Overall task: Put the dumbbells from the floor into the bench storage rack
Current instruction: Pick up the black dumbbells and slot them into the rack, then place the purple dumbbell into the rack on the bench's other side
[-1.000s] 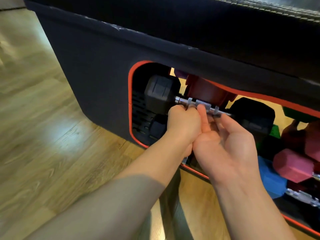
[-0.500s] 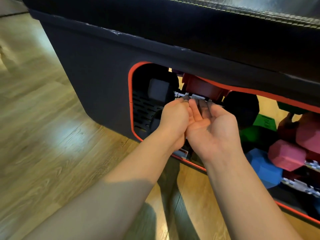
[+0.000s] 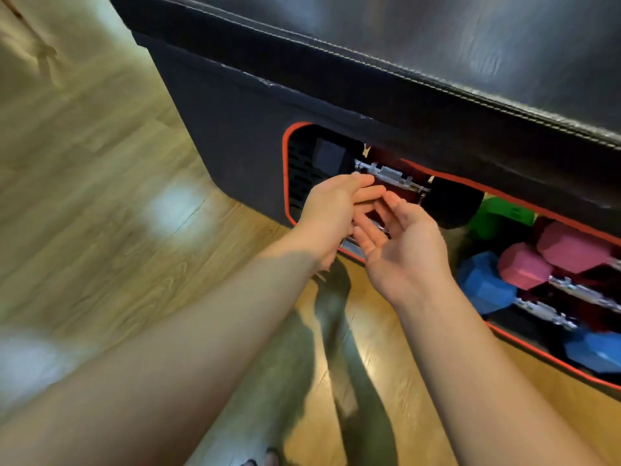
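Now that both hands (image 3: 369,227) have let go, fingers spread, the black dumbbell (image 3: 389,174) rests racked.

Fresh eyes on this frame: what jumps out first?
Two bare hands at centre, the left hand and right hand, open just below the chrome handle of a black dumbbell lying inside the bench storage rack with its red-trimmed opening. To the right, pink dumbbells, blue dumbbells and a green dumbbell crowd the same opening.
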Tool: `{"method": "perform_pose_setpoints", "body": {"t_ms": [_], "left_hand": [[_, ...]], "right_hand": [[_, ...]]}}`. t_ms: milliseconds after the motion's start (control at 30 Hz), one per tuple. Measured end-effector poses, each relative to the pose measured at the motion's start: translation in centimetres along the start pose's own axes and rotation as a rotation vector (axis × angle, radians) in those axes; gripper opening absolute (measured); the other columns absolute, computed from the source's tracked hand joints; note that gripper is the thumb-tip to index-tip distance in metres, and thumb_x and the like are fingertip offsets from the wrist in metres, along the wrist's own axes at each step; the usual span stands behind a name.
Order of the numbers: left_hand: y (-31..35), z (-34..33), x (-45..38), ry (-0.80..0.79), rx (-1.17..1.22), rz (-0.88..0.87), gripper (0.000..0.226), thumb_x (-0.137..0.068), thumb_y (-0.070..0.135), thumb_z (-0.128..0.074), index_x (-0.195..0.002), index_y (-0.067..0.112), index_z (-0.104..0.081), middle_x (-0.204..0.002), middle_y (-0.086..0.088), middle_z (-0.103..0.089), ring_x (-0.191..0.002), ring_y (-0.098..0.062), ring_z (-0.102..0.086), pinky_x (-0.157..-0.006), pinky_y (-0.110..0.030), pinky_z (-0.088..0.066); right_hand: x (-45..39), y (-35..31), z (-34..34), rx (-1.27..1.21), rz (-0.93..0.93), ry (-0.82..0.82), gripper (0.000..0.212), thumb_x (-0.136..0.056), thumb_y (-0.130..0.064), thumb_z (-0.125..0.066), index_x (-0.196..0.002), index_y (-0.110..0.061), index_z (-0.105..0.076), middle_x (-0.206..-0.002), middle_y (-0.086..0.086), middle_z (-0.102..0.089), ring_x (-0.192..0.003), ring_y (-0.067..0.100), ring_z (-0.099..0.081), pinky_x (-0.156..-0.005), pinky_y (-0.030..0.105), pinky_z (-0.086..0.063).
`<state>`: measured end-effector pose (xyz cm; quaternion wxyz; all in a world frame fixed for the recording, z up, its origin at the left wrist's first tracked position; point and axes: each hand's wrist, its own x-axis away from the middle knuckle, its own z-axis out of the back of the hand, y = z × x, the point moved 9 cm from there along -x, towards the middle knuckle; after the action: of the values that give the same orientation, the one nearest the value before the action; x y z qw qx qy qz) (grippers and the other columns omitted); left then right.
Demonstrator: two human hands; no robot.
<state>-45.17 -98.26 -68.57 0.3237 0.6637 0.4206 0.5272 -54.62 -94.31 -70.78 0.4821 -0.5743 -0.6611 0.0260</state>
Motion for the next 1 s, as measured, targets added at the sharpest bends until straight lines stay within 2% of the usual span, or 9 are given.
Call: {"method": "perform_pose_setpoints", "body": {"t_ms": [100,267,400,500,633,767,867,1000], "left_hand": [[6.0,1.3,4.8,0.047,-0.021,0.027,0.027,-0.101,0.031,-0.042,-0.108,0.017,-0.065,-0.108,-0.005,-0.075,-0.103,-0.017,-0.07,-0.091,-0.038,-0.053],[20.4,4.4,16.5,0.201,0.043,0.062,0.03,-0.103,0.033,-0.039,-0.101,0.016,-0.063,-0.111,-0.009,-0.072,-0.108,-0.023,-0.068,-0.098,-0.04,-0.051],[32.1,6.7,29.2,0.277,0.0,0.069,0.033,-0.103,0.033,-0.039,-0.106,0.011,-0.064,-0.112,-0.011,-0.073,-0.103,-0.022,-0.07,-0.086,-0.032,-0.054],[38.4,9.9,36.4,0.281,-0.037,0.064,0.034,-0.102,0.036,-0.039,-0.103,0.014,-0.065,-0.11,-0.01,-0.073,-0.1,-0.022,-0.071,-0.089,-0.037,-0.054],[45.2,15.6,42.6,0.378,-0.085,0.011,0.029,-0.103,0.034,-0.039,-0.093,0.019,-0.061,-0.1,-0.002,-0.072,-0.09,-0.02,-0.07,-0.079,-0.033,-0.051],[49.8,19.9,46.9,0.407,-0.19,-0.092,0.027,-0.102,0.036,-0.04,-0.095,0.021,-0.062,-0.106,-0.004,-0.072,-0.095,-0.02,-0.07,-0.081,-0.032,-0.05],[51.6,21.6,47.4,0.392,-0.239,-0.099,0.029,-0.101,0.039,-0.041,-0.096,0.022,-0.063,-0.108,-0.004,-0.072,-0.096,-0.02,-0.071,-0.083,-0.034,-0.049],[53.6,23.1,46.2,0.374,-0.23,-0.122,0.03,-0.102,0.036,-0.039,-0.098,0.018,-0.062,-0.105,-0.003,-0.068,-0.095,-0.022,-0.07,-0.082,-0.034,-0.046]], "right_hand": [[5.9,-3.1,-4.3,0.12,-0.026,0.024,0.028,-0.096,-0.023,-0.051,-0.119,-0.013,-0.063,-0.119,0.004,-0.068,-0.096,0.025,-0.066,-0.073,0.031,-0.052],[19.1,-8.0,-16.3,0.239,-0.097,-0.125,0.023,-0.098,-0.029,-0.047,-0.11,-0.017,-0.063,-0.121,0.007,-0.067,-0.099,0.028,-0.065,-0.082,0.036,-0.048],[32.9,-10.4,-26.1,0.272,-0.183,-0.246,0.019,-0.094,-0.022,-0.056,-0.109,-0.012,-0.063,-0.111,0.009,-0.067,-0.082,0.024,-0.063,-0.069,0.032,-0.046],[40.8,-11.3,-32.0,0.371,-0.174,-0.274,0.017,-0.096,-0.02,-0.054,-0.105,-0.012,-0.064,-0.102,0.006,-0.067,-0.077,0.023,-0.062,-0.066,0.031,-0.045],[46.8,-10.6,-38.8,0.459,-0.152,-0.338,0.019,-0.098,-0.023,-0.049,-0.107,-0.012,-0.063,-0.113,0.009,-0.065,-0.079,0.024,-0.061,-0.067,0.032,-0.045],[49.9,-8.3,-44.2,0.512,-0.144,-0.439,0.022,-0.099,-0.024,-0.048,-0.111,-0.011,-0.062,-0.113,0.01,-0.066,-0.078,0.024,-0.062,-0.066,0.032,-0.045],[51.0,-7.3,-47.3,0.583,-0.121,-0.494,0.02,-0.098,-0.022,-0.051,-0.109,-0.011,-0.064,-0.113,0.015,-0.067,-0.076,0.025,-0.063,-0.063,0.033,-0.046],[50.0,-6.7,-51.3,0.7,-0.021,-0.528,0.017,-0.098,-0.022,-0.05,-0.099,-0.016,-0.066,-0.106,0.01,-0.068,-0.076,0.026,-0.065,-0.063,0.035,-0.046]]}}
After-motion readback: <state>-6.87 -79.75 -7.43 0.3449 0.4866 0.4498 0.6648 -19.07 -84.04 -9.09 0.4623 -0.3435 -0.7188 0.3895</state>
